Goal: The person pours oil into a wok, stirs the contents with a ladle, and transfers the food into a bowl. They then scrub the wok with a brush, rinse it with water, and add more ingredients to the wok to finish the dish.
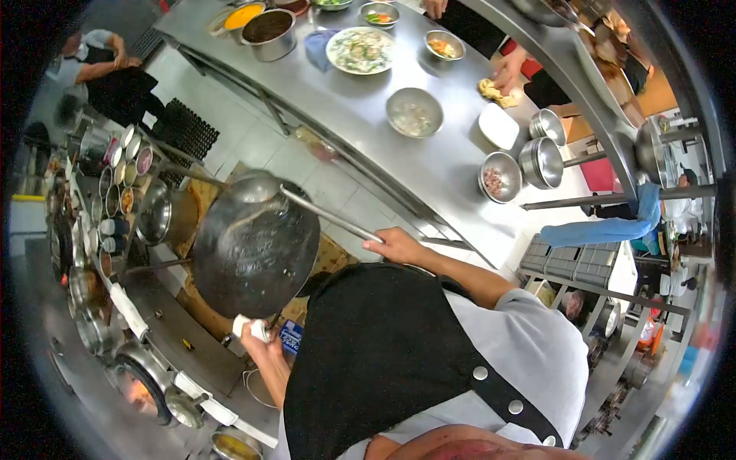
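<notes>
My right hand (397, 247) is closed round the end of a long metal ladle handle (330, 212). The ladle's bowl (255, 187) is at the upper rim of a large dark wok (257, 249). The wok's surface looks wet, with small bits on it. At the wok's lower edge, my left hand (261, 345) grips a folded white cloth (251, 328) against the wok's handle area. A thin dark rod shows just beside the cloth. The left fingers are partly hidden by the cloth.
A steel table (337, 115) holds a plate of food (360, 50), a deep pot (268, 35) and several bowls. Small seasoning containers (126, 201) stand at left, above a lit burner (140, 392). A co-worker's hand (508, 70) touches a yellow cloth (498, 93). Another person (115, 65) is upper left.
</notes>
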Available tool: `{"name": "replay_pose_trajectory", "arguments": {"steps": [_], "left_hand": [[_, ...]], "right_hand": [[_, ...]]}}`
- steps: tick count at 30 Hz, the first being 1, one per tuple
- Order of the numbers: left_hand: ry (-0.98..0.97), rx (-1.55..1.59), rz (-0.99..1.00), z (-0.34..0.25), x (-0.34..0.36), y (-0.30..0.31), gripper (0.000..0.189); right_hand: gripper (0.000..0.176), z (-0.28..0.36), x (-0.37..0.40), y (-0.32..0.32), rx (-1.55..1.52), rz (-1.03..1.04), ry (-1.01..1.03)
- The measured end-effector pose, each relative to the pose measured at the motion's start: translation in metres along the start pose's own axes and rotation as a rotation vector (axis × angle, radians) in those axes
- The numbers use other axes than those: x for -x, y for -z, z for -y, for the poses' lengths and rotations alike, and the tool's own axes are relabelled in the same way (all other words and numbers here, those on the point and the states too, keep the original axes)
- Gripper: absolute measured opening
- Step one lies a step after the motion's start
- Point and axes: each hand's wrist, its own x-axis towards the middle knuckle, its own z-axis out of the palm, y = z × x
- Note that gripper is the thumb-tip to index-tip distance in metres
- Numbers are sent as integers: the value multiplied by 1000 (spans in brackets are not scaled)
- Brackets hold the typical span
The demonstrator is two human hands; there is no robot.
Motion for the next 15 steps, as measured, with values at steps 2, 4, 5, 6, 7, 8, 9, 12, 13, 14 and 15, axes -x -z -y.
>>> {"name": "replay_pose_trajectory", "arguments": {"steps": [2, 4, 5, 6, 7, 8, 9, 12, 13, 14, 15], "left_hand": [[-27, 4, -29, -12, -28, 62, 11], [56, 106, -52, -23, -49, 109, 12], [60, 143, -65, -35, -52, 118, 12], [59, 158, -105, -50, -52, 130, 13], [56, 175, -144, -65, -52, 139, 13], [54, 254, -131, -79, -56, 151, 14], [47, 296, -164, -91, -62, 163, 14], [-6, 407, -157, -138, -64, 192, 14], [-54, 479, -119, -150, -62, 201, 13], [-73, 506, -140, -151, -69, 212, 13], [-284, 331, -184, -148, -82, 226, 12]], "right_hand": [[68, 28, -25, -30, 74, 79, 155], [67, 71, -63, -60, 120, 139, 197], [68, 97, -83, -76, 181, 181, 258], [68, 125, -103, -93, 242, 226, 321], [68, 157, -122, -110, 270, 249, 341], [69, 194, -139, -126, 294, 282, 399], [70, 228, -153, -142, 310, 313, 456], [72, 314, -182, -190, 338, 380, 625], [71, 331, -192, -208, 348, 448, 599], [71, 343, -199, -224, 356, 475, 627], [68, 352, -205, -241, 318, 515, 559]]}}
